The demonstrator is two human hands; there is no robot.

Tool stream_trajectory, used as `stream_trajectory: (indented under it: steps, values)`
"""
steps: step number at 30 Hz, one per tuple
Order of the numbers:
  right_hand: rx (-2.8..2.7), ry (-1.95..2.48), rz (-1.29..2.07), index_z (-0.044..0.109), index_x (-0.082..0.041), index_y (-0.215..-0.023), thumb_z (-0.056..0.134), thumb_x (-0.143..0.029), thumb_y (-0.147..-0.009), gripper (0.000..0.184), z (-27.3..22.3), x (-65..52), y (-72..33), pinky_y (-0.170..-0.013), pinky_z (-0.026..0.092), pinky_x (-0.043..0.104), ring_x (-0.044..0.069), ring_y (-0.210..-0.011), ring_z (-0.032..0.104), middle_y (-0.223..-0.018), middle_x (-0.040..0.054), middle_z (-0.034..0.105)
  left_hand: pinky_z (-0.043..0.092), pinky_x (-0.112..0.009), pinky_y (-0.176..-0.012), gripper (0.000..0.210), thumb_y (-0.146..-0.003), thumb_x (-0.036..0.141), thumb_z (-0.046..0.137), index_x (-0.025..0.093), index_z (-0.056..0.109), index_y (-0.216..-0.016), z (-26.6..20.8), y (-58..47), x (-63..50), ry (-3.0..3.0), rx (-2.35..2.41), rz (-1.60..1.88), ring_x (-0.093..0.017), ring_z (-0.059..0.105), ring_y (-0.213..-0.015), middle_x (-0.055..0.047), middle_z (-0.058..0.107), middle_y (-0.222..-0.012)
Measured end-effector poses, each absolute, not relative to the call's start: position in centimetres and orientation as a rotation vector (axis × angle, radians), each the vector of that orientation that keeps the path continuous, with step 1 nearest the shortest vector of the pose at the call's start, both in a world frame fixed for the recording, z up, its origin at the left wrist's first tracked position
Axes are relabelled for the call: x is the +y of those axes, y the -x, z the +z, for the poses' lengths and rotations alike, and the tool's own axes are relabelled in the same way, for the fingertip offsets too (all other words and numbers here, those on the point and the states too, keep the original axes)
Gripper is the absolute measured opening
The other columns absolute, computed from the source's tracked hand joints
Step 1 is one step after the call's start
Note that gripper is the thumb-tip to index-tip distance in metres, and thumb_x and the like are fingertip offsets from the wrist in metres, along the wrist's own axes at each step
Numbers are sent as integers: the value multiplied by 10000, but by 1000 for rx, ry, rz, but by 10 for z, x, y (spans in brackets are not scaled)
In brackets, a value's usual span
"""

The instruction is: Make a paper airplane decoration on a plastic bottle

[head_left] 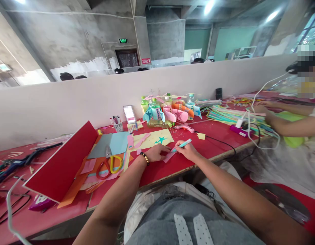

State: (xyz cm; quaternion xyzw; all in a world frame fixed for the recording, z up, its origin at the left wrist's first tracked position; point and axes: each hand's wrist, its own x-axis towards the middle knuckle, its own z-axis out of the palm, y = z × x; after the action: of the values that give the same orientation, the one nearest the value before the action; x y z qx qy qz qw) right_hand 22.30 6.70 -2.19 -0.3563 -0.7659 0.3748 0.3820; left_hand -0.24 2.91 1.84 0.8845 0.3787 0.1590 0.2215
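Note:
A light blue marker (184, 143) is held slanted in my right hand (190, 152), its fingers closed around the barrel. Its tip end meets a small pink paper strip (169, 157) near the table's front edge. My left hand (156, 152), wearing a beaded bracelet, lies on the table with fingers apart, the fingertips at the left side of that strip. Just beyond my hands is a pale yellow sheet (165, 134) bearing a green paper star (161, 140). Scissors (110, 166) with one red and one yellow handle rest on coloured paper to the left.
Several bottles dressed in coloured paper (157, 114) stand by the partition. A pink glue gun (185, 128) lies before them. A red board (63, 163) leans upright at left. Pipe cleaners (231, 117) and a purple power strip (239, 131) are at right, near another person's arms (287, 122).

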Motion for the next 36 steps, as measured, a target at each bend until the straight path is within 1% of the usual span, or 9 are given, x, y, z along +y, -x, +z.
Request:
stream_trajectory:
  steps: [7, 12, 16, 20, 25, 31, 36]
  values:
    - [-1953, 924, 956, 582, -213, -741, 563, -329, -820, 141, -19, 66, -223, -562, 414, 251, 141, -579, 555, -626, -18, 624, 443, -321, -962, 468, -682, 106, 645, 189, 703, -1139, 17, 3, 30, -2447, 1035, 442, -253, 616, -1110, -63, 657, -1248]
    - [-1959, 931, 964, 582, -212, -723, 552, -315, -812, 140, -13, 61, -223, -567, 418, 251, 145, -592, 570, -623, -13, 631, 459, -294, -936, 443, -708, 113, 625, 202, 707, -1134, 19, 2, 28, -2449, 1008, 450, -232, 630, -1082, -46, 658, -1248]
    - [-1954, 921, 953, 574, -217, -723, 554, -332, -813, 148, -11, 59, -222, -560, 411, 250, 142, -582, 556, -621, -18, 621, 465, -319, -944, 445, -691, 119, 648, 185, 711, -1127, 20, 2, 27, -2456, 1027, 459, -255, 628, -1092, -70, 662, -1238]
    - [-1955, 910, 966, 574, -215, -705, 554, -335, -814, 164, -11, 59, -221, -552, 407, 249, 138, -570, 550, -611, -18, 618, 458, -321, -966, 464, -686, 113, 653, 195, 706, -1139, 19, 2, 28, -2464, 1025, 456, -252, 624, -1108, -63, 660, -1243]
    - [-1935, 926, 951, 571, -214, -703, 563, -336, -801, 157, -12, 60, -221, -527, 372, 244, 127, -533, 499, -570, -35, 565, 449, -331, -990, 465, -689, 120, 650, 180, 701, -1148, 16, 3, 29, -2453, 1035, 460, -259, 608, -1140, -75, 648, -1261]
    - [-1938, 901, 985, 568, -209, -709, 553, -340, -807, 164, -15, 61, -221, -549, 405, 245, 139, -576, 552, -604, -18, 613, 445, -320, -984, 481, -686, 101, 635, 202, 699, -1152, 19, 3, 27, -2451, 1017, 453, -242, 619, -1113, -51, 655, -1252]
    - [-1914, 904, 958, 574, -210, -715, 569, -348, -797, 161, -13, 60, -219, -562, 406, 250, 138, -571, 544, -601, -25, 606, 446, -332, -980, 483, -673, 91, 634, 198, 704, -1138, 22, 1, 25, -2454, 1042, 454, -253, 615, -1119, -59, 656, -1251]
